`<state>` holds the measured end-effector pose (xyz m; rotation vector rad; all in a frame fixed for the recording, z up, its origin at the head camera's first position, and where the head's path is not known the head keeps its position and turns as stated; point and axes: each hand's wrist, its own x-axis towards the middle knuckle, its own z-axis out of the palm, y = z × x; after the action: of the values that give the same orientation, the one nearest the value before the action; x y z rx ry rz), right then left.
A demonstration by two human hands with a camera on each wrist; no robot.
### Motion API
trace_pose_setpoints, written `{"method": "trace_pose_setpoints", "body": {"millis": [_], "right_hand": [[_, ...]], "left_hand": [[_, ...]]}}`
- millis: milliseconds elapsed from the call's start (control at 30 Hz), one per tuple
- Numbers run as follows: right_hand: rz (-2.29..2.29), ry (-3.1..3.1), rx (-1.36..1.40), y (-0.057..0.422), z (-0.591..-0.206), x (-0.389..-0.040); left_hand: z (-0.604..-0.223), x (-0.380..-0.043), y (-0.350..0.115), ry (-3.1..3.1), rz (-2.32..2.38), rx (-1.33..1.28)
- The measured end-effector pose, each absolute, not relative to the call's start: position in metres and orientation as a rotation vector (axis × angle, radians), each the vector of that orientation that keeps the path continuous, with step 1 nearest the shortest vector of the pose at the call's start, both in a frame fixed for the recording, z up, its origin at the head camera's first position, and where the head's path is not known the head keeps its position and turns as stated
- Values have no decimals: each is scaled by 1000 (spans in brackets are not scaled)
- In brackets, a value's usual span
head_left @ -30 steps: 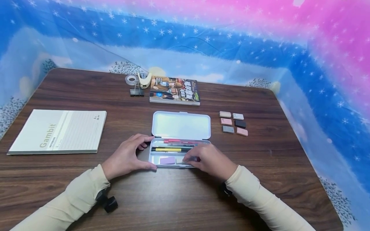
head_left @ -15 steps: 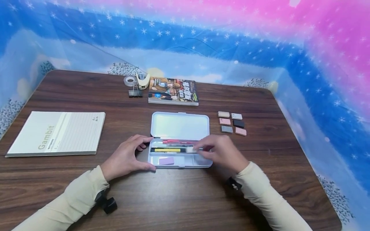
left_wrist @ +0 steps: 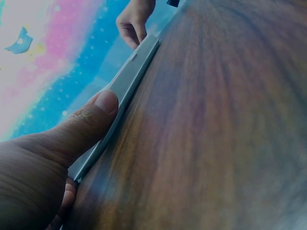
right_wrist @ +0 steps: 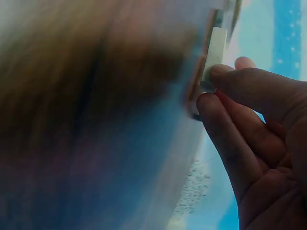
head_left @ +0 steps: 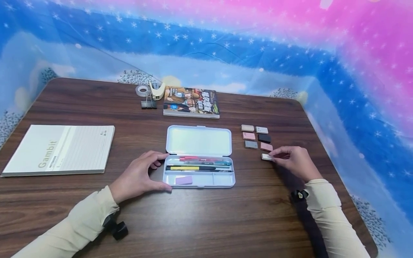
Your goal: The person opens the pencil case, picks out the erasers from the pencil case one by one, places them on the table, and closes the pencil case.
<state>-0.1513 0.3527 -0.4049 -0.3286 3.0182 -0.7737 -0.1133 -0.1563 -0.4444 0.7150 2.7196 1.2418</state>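
An open white pencil case (head_left: pixel 196 181) lies mid-table, holding several pens (head_left: pixel 184 168) and a lilac eraser (head_left: pixel 184 180) in its front left compartment. My left hand (head_left: pixel 137 177) grips the case's left end, thumb at the front edge and fingers by the hinge corner. In the left wrist view, the thumb (left_wrist: pixel 106 103) presses the case's side (left_wrist: pixel 127 74). Right of the case, my right hand (head_left: pixel 298 161) pinches a white eraser (head_left: pixel 266 157) between thumb and fingertips. That white eraser (right_wrist: pixel 216 48) also shows in the right wrist view. Several erasers (head_left: pixel 251 144) sit in rows just beyond it.
A notebook (head_left: pixel 61 150) lies at the left. At the back are a paperback book (head_left: pixel 191 102), a tape roll (head_left: pixel 142 90), a pale cream tool (head_left: pixel 157 91) and a black binder clip (head_left: pixel 148 104). A patterned cloth (head_left: pixel 206 43) hangs behind the table.
My right hand has lifted the white eraser out of the case's front compartment and carried it right, beside the rows of erasers. My left hand has stayed on the case.
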Motion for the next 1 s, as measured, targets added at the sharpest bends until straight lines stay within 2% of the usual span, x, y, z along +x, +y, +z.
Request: {"method": "trace_pose_setpoints", "body": {"millis": [333,633,833,1000], "right_hand": [[-951,2974,-195,359,-418,-156],[-983,3009,-151,352,-410,-151],[-1163,2999,-232,301,-395,-137],[-1297,2781,-526,229,-391,-123]], "left_hand": [[-445,-112,-158,2735,1236,731],[-445,-112,-159,2729,1234,717],[-444,-112,-159,2725,1232,722],[-443,-113,-158,2715,1232,727]]}}
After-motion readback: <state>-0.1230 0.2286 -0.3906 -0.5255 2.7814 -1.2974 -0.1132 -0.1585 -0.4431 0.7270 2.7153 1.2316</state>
